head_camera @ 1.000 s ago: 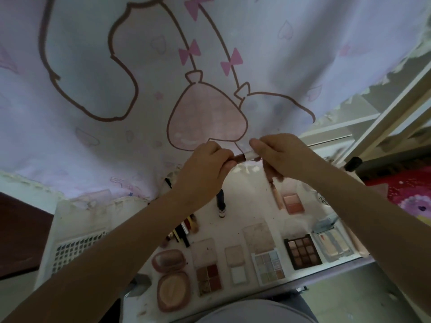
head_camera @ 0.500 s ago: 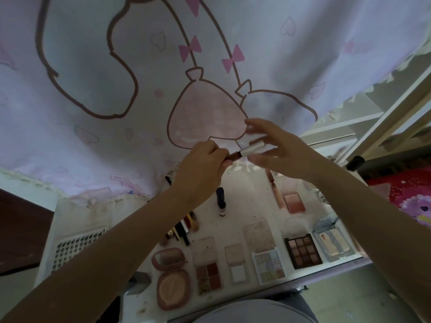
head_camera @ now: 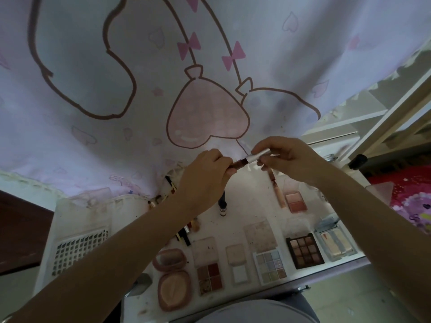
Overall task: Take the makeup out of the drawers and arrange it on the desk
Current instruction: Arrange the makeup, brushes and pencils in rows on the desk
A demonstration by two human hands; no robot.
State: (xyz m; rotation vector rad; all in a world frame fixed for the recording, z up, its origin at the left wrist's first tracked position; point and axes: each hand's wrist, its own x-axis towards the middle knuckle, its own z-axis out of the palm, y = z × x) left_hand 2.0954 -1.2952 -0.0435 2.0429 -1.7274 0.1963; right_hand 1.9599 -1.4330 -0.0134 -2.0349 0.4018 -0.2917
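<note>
The lip tube (head_camera: 247, 159) is held between both hands above the worktop (head_camera: 247, 197). The left hand (head_camera: 205, 176) grips its dark end as before; the right hand (head_camera: 286, 157), half a second ago spread open, now pinches the silver cap (head_camera: 256, 157).

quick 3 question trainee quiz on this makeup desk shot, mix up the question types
1. True or false: both hands grip one lip gloss tube above the desk.
2. Which hand holds the tube's silver cap end?
A. left hand
B. right hand
C. neither
3. Fill in: the open dark brown nine-pan palette lies near the desk's ____ edge.

Key
1. True
2. B
3. Front, the edge nearest the person, right of the pastel palette.
</note>
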